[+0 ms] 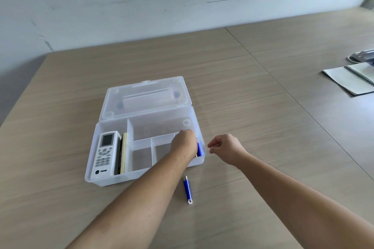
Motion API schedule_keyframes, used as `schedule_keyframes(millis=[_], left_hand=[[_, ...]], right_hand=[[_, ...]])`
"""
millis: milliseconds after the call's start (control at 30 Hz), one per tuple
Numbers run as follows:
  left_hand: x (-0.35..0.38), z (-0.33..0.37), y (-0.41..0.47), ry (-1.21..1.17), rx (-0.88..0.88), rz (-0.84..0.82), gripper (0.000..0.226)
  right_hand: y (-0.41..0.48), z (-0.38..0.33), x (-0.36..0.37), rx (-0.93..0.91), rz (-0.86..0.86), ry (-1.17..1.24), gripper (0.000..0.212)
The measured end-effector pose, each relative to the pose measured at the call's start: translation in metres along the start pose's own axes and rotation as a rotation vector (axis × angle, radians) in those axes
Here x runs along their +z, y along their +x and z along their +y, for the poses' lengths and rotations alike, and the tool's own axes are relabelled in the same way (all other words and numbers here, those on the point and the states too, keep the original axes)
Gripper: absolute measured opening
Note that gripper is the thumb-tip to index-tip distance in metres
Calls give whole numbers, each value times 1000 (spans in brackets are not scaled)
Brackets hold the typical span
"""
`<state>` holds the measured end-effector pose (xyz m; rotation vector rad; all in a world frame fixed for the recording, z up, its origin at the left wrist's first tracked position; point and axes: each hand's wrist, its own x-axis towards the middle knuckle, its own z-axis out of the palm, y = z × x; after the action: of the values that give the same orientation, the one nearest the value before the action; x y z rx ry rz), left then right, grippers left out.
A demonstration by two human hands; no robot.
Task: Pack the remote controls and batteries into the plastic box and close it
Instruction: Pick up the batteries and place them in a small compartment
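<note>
The clear plastic box (95, 168) stands open on the table, its lid (145, 97) tipped back. A white remote control (104, 153) lies in the left compartment, and a second remote (121, 153) stands on its edge beside it. My left hand (185, 143) reaches down into the front right compartment. A blue battery (199, 149) shows at its thumb side and my fingers are hidden. My right hand (224, 150) hovers just outside the box's right wall, loosely curled and holding nothing. Another blue battery (187, 189) lies on the table in front of the box.
A spiral notebook (352, 79) and a grey object (362, 57) lie at the far right of the wooden table. A seam (283, 89) runs diagonally across the tabletop. A white wall stands behind the table.
</note>
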<state>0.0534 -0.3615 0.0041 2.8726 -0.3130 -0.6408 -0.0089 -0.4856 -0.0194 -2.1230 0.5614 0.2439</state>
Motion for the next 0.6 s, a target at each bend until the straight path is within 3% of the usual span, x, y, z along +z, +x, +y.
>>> schedule_keyframes(millis=[100,233,367,600], left_hand=[[-5,-5,-27,113,98,104,17],[13,-16,-59,159,72,-88,10],[52,-37,-79,314,64,-210,38],[80,-52,-67,243,49,-27,40]], right_hand=[[-4,3,-15,-31,169,-111,21],[-5,20,-31,-11,276,-317,24],[-12,42,-21,71,224,-394,37],[-26,61,1,102,231,-371,21]])
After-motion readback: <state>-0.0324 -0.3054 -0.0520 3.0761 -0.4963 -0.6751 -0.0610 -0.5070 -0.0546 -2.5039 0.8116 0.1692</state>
